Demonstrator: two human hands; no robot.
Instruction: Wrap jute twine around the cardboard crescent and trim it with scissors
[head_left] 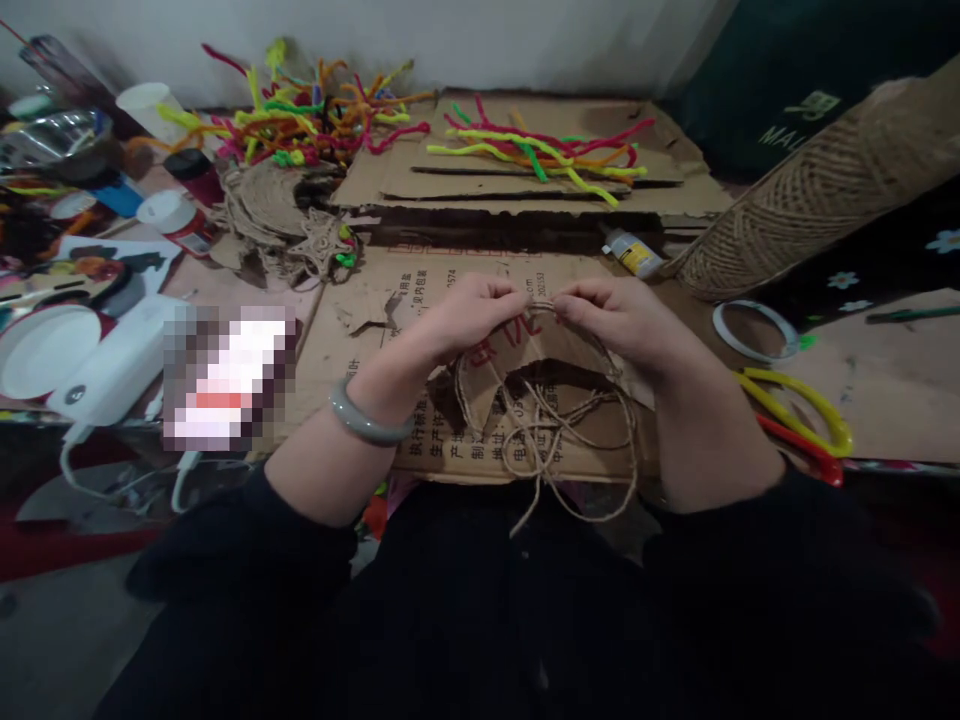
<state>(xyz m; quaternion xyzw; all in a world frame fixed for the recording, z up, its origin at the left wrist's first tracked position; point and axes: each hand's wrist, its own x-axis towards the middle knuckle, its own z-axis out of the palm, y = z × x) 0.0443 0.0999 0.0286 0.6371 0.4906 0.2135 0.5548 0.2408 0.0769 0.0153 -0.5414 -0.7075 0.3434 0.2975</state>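
Thumb and fingertips of my left hand (480,308) are pinched together on a length of brown twine (537,470). Close beside it, my right hand (613,312) pinches the same twine, with a short stretch showing between the two hands. Below them the twine hangs in loose loops, and one end reaches past the front edge of the cardboard (341,365). A curved cardboard piece seems to lie under the hands, but its outline is partly hidden. To the left of my left hand lies a star-shaped cardboard cutout (369,315).
A glue bottle (631,253) lies near a large twine roll (795,190). At right are a white ring (756,330) and yellow loop (806,405). Colourful fuzzy stems (540,150) lie behind. A twine-covered star (322,245), white device (124,360) and blurred-out phone (232,375) are left.
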